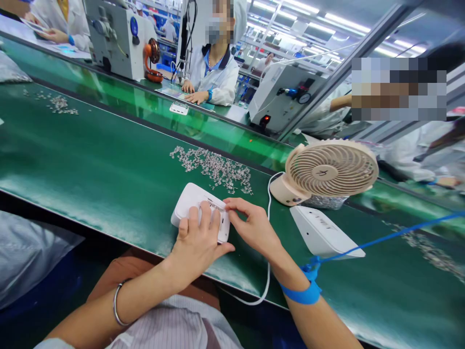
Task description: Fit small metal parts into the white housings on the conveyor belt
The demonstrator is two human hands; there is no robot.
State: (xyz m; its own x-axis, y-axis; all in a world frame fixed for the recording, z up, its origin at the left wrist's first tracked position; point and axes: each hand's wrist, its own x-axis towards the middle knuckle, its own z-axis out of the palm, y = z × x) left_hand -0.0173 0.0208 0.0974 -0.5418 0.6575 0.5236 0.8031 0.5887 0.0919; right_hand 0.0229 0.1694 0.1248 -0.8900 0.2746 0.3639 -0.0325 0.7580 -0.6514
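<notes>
A white, boxy plastic casing (186, 199) is braced by spread left fingers (205, 214); at its edge, apparent seating by pinched-together right fingers (240, 205) requires steadiness.

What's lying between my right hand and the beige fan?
A white cable lies on the green work surface between your right hand and the beige fan, seen in the head view.

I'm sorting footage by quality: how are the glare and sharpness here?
In the head view, strip lights glare at upper right and the green work surface carries a pale sheen; in the head view, the left hand, right hand and white device look fairly sharp, while small parts at far right look smeared.
</notes>
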